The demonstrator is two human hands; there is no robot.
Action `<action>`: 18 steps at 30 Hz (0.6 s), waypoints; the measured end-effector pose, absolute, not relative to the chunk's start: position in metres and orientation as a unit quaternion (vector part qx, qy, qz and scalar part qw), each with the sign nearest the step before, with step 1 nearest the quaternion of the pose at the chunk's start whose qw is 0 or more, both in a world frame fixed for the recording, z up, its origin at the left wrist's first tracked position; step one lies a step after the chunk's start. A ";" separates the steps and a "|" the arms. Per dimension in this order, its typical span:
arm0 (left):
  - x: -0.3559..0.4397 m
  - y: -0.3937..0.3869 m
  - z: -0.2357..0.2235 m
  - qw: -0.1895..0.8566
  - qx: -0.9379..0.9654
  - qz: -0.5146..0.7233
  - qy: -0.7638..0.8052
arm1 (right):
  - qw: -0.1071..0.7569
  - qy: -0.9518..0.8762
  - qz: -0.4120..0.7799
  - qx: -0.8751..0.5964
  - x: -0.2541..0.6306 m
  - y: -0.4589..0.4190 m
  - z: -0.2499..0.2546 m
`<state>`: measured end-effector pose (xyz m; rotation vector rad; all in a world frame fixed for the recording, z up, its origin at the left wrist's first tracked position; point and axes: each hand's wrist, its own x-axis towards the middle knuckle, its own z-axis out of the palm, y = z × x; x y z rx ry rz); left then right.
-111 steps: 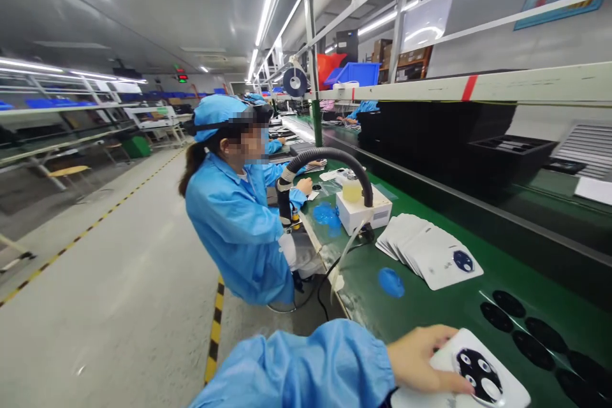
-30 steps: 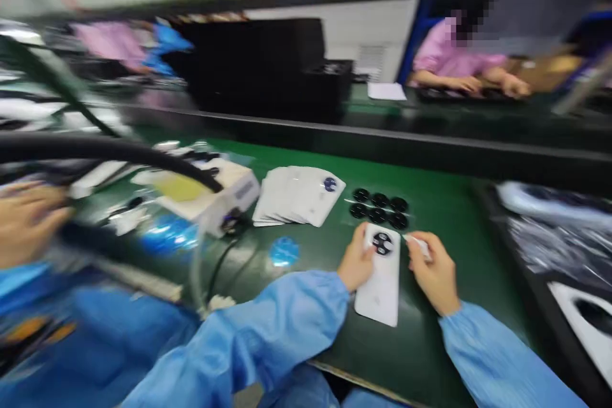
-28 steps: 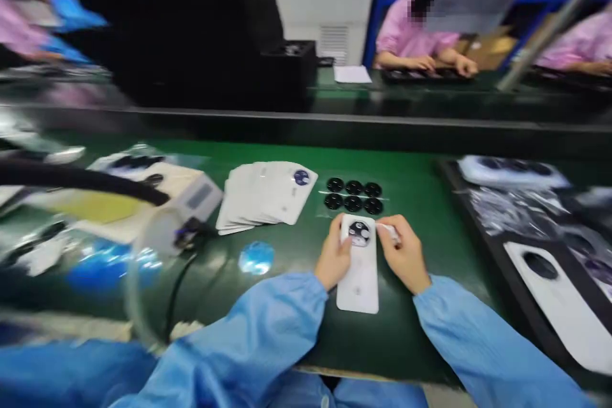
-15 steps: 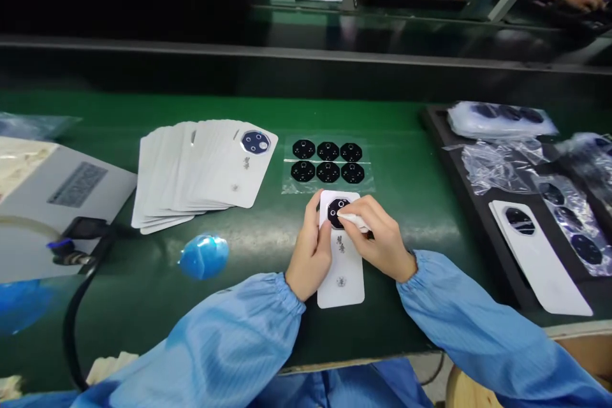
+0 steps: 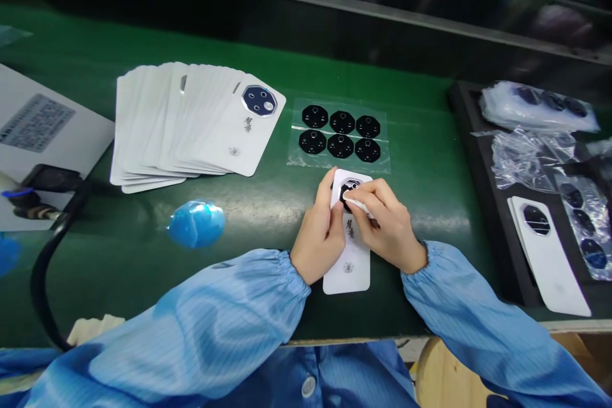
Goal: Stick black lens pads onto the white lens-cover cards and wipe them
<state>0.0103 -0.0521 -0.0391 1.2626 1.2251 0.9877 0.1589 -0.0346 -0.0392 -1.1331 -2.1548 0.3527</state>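
Observation:
A white phone back cover lies upright before me, with dark lettering and a small emblem on it. My left hand grips its left edge, thumb on the face and fingers along the side. Near its top is a black octagonal camera lens plate, partly hidden by my right fingers. My right hand pinches a small white stick-like piece, its tip touching the plate's left part. I cannot make out its exact kind. Beyond the cover, a clear film carries several black octagonal plates.
Fanned white covers lie at left, beside a white box with a black cable. Blue film sits nearer me. At right, a black tray bears bagged plates, crumpled plastic and white covers.
The white piece's tip has shifted from the middle of the lens plate to its left part. My head view has tilted down, so the co-workers' hands have left the picture.

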 end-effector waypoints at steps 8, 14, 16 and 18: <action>0.010 -0.051 -0.047 0.538 0.516 0.413 0.523 | 0.326 -0.829 0.169 -0.422 0.162 -0.034 -0.039; 0.010 -0.051 -0.048 0.550 0.508 0.430 0.505 | 0.329 -0.813 0.206 -0.433 0.161 -0.032 -0.036; 0.009 -0.050 -0.048 0.557 0.501 0.438 0.497 | 0.360 -0.787 0.242 -0.438 0.162 -0.029 -0.034; 0.009 -0.048 -0.047 0.565 0.489 0.447 0.492 | 0.415 -0.723 0.315 -0.453 0.165 -0.025 -0.033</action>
